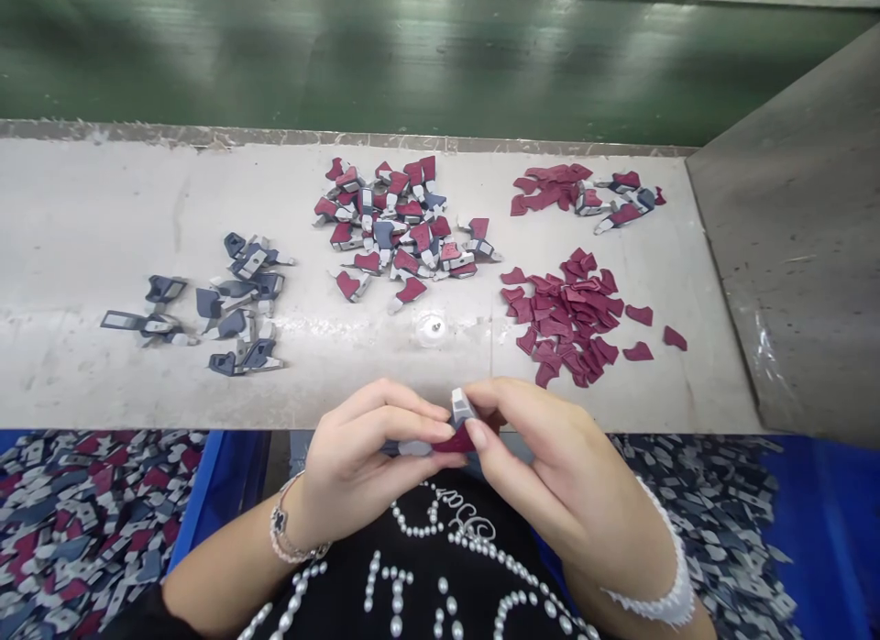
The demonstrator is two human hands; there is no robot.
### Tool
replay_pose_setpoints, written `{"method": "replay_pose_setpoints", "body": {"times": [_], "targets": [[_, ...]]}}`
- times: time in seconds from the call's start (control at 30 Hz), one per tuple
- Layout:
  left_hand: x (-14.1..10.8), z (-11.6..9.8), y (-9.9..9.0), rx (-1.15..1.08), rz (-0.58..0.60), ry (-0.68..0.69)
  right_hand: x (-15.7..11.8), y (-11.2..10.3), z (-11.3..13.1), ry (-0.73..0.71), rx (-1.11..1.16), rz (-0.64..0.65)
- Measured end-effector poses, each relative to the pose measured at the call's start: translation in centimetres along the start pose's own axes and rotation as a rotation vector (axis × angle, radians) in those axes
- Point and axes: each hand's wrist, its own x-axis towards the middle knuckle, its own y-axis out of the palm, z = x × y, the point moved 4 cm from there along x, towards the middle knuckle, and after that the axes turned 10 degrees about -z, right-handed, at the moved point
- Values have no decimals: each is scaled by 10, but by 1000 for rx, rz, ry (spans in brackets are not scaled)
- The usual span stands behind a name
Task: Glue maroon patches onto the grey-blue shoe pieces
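Between my two hands, at the front edge of the bench, is a small grey and white plastic part (462, 407) with a maroon piece (454, 440) on its side. My left hand (378, 457) is closed on the part from the left, fingers and thumb pinching it. From the right, my right hand (533, 452) also grips it, thumb tip against the maroon piece. The fingers hide much of the part. Beyond the hands lie a pile of loose maroon pieces (570, 314) and a heap of grey-white parts with maroon faces (405, 223).
Grey-white parts without maroon (237, 296) lie on the bench (137, 383) at left. More maroon pieces (550, 183) sit at the back right. A metal panel (797, 218) bounds the right side. Blue bins (213, 484) full of parts stand below the front edge.
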Motion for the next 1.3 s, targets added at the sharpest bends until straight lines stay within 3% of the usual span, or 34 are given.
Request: {"method": "replay_pose_setpoints", "body": {"times": [0.2, 0.3, 0.43, 0.53, 0.73, 0.9, 1.07, 1.3], "targets": [[-3, 7, -4, -26, -66, -71, -4, 4, -1, -24, 75, 65], [-4, 12, -3, 3, -81, -118, -5, 5, -2, -68, 12, 36], [0, 14, 0, 158, 22, -167, -2, 6, -3, -114, -72, 19], [5, 11, 0, 153, 102, -172, -2, 7, -3, -153, -126, 47], [5, 17, 0, 22, 88, -188, -7, 6, 1, -258, -175, 178], [1, 23, 4, 2, 175, -312, -5, 4, 2, -243, -147, 208], [6, 17, 4, 41, 330, -286, -3, 5, 3, -200, -136, 168], [4, 13, 0, 23, 219, -237, -7, 14, 10, -249, -178, 93]]}}
